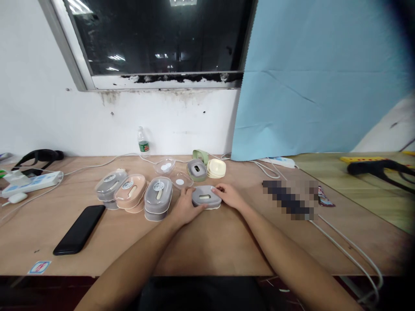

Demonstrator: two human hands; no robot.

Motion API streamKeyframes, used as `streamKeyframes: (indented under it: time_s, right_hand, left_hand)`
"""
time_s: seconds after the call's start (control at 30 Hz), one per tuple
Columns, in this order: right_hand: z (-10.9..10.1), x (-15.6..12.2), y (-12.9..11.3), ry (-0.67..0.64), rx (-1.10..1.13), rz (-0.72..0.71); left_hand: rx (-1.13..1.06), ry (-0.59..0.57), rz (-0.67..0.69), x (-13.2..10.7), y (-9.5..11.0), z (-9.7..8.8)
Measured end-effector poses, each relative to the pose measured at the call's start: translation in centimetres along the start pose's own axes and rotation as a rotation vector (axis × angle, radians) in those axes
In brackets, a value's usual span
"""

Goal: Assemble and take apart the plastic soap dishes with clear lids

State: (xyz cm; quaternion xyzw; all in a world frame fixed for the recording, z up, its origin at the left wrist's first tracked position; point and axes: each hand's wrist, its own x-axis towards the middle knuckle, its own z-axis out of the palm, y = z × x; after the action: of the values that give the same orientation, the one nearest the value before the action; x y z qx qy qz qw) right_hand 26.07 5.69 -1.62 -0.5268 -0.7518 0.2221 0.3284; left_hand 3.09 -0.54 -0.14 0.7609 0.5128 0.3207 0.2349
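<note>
A grey oval soap box (206, 197) lies on the wooden table (207, 246) straight ahead. My left hand (184, 208) presses against its left side with the fingers curled round its edge. My right hand (229, 195) grips its right side the same way. To the left stand a grey lidded box (158, 196), a peach box (130, 191) and another grey box (110, 184). Behind are clear lids (180, 180), a grey and green box (196, 169) and a cream box (216, 168).
A black phone (79, 229) lies at the front left. A white power strip (30, 183) and cables sit at far left, a water bottle (143, 142) by the wall. A white cable (346, 244) runs along the right. A blue sheet (320, 77) hangs behind.
</note>
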Motion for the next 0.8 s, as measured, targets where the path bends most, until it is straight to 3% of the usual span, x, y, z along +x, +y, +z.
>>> streamKeyframes:
  time_s: [0.4, 0.8]
  right_hand:
    - [-0.1, 0.1, -0.1, 0.013, 0.049, 0.007]
    - [-0.1, 0.2, 0.0, 0.006, 0.029, 0.022]
  left_hand:
    - [-0.04, -0.049, 0.098, 1.1, -1.7, 0.2]
    - [0.046, -0.069, 0.065, 1.1, -1.4, 0.0]
